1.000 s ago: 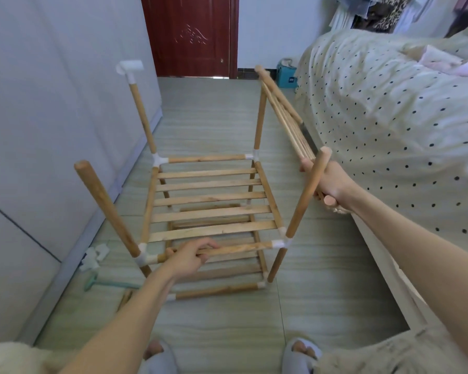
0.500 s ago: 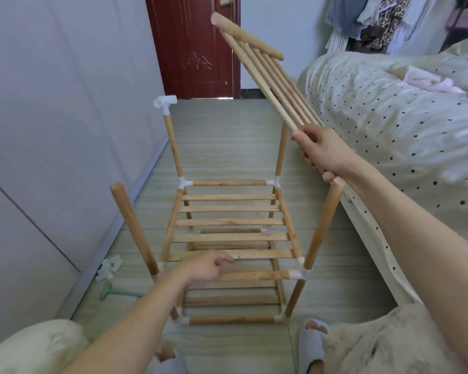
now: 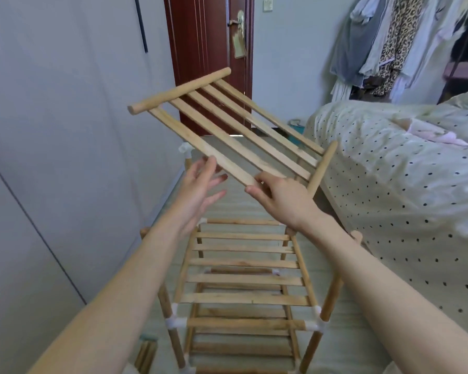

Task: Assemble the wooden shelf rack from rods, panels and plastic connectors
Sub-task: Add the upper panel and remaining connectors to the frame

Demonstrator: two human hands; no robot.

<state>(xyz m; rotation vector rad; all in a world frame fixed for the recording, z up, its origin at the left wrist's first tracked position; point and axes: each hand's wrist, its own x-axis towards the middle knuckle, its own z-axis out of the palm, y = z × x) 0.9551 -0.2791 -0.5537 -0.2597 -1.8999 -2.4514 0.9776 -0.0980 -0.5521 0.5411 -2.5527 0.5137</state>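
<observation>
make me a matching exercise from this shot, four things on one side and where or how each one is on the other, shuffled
Things:
1. slatted panel
2. left hand
3. right hand
4. rack

States:
A. open, fingers spread by the panel's near edge
B. standing on the floor below the arms
C. held up in the air, tilted
D. gripping the panel's near end

Pairs: 1-C, 2-A, 3-D, 4-B
</observation>
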